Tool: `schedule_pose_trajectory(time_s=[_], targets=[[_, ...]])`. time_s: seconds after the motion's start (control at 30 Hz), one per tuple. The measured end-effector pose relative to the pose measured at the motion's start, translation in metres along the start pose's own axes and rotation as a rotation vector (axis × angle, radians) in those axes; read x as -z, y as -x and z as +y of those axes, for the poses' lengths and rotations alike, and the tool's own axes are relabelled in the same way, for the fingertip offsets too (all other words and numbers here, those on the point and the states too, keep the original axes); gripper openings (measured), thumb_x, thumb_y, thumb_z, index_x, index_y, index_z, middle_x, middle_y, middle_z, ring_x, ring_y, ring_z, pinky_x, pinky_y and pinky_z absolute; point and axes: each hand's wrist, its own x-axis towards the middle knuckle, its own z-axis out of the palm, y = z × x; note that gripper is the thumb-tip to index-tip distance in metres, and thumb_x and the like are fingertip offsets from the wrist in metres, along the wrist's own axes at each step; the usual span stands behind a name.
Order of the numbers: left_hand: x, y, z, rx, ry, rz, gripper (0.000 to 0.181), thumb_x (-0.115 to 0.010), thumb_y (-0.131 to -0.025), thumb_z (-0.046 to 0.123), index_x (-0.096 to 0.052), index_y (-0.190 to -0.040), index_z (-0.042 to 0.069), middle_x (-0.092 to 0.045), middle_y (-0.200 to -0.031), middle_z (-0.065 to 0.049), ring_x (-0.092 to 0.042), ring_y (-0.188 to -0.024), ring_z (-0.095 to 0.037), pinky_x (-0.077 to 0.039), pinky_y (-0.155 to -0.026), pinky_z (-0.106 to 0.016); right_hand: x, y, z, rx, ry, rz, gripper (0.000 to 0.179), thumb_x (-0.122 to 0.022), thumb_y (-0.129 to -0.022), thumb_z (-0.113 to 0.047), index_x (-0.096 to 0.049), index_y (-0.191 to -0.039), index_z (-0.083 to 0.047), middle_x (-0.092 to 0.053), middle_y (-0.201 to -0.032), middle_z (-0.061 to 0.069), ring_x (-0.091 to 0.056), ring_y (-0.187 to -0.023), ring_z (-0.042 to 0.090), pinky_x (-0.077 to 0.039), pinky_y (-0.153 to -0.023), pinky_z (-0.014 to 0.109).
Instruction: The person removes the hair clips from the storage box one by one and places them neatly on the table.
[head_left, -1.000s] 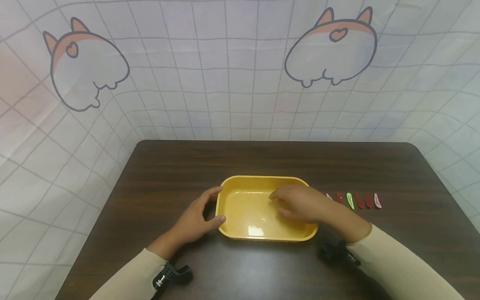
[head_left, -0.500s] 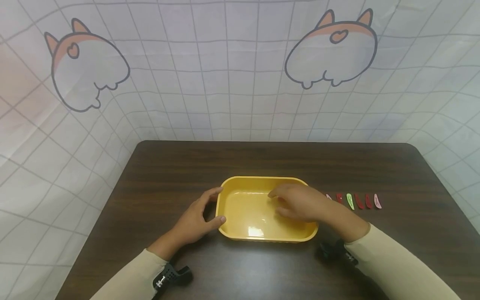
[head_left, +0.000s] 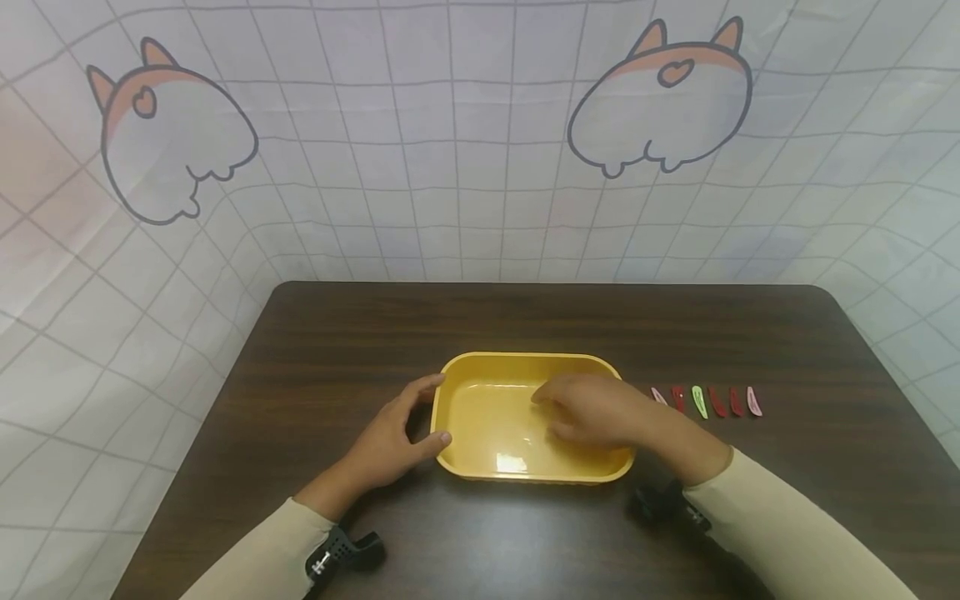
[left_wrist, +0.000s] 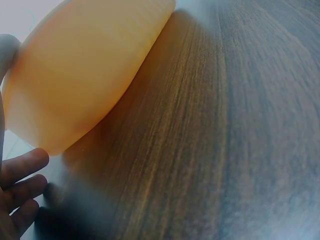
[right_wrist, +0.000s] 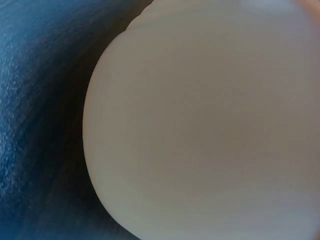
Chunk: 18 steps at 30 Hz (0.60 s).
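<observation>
Gripping now: one left hand [head_left: 395, 435], thumb over one yellow tray [head_left: 483, 421]'s rim; inside, one right hand [head_left: 596, 407] sits curled, can't tell on what; just right of it, six clips [head_left: 699, 402]: two pink, three red, one green!

Smooth, glossy plastic in the yellow tray [head_left: 480, 417], glinting at seven o'clock — wood-grained tabletop [head_left: 360, 325], creased cloth-like backdrop [head_left: 480, 175] at twelve.

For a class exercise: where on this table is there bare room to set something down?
The table is bare behind the tray, left of the left hand, right of the clips, and before the tray between the sleeves. Crowded: the tray's right end, with the right hand inside and clips alongside.
</observation>
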Motion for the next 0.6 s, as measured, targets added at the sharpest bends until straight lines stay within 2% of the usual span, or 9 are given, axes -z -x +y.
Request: schedule_pose_trajectory(time_s=[0.2, 0.4, 0.6], targets=[[-0.0002, 0.0, -0.0003, -0.003, -0.002, 0.001, 0.076, -0.075, -0.09, 0.044, -0.036, -0.155, 0.036, -0.06, -0.137, 0.002, -0.046, -0.138, -0.024, -0.03, -0.113, -0.061, 0.0012, 0.0026, -0.0022, 0.032, -0.031, 0.002, 0.034, -0.073, -0.09, -0.018, -0.07, -0.122, -0.006, -0.071, -0.114, 0.003, -0.065, -0.108, 0.023, -0.05, -0.098, 0.043], [-0.0011, -0.0001, -0.0001, -0.005, -0.001, 0.003, 0.075, -0.075, -0.09, 0.045, -0.036, -0.154, 0.035, -0.06, -0.137, 0.002, -0.046, -0.138, -0.024, -0.03, -0.113, -0.061, 0.0012, 0.0038, -0.005, -0.092, 0.102, 0.082, 0.035, -0.076, -0.089, -0.026, -0.072, -0.12, -0.009, -0.072, -0.105, -0.001, -0.066, -0.1, 0.02, -0.055, -0.088, 0.041], [-0.0019, 0.0001, 0.0006, -0.002, 0.005, 0.003, 0.076, -0.075, -0.09, 0.044, -0.037, -0.155, 0.034, -0.059, -0.138, 0.002, -0.046, -0.138, -0.025, -0.03, -0.113, -0.061, -0.0018, 0.0019, -0.0078, -0.175, 0.186, 0.071, 0.029, -0.077, -0.086, -0.028, -0.071, -0.11, -0.012, -0.066, -0.09, -0.006, -0.063, -0.088, 0.02, -0.056, -0.075, 0.04]])
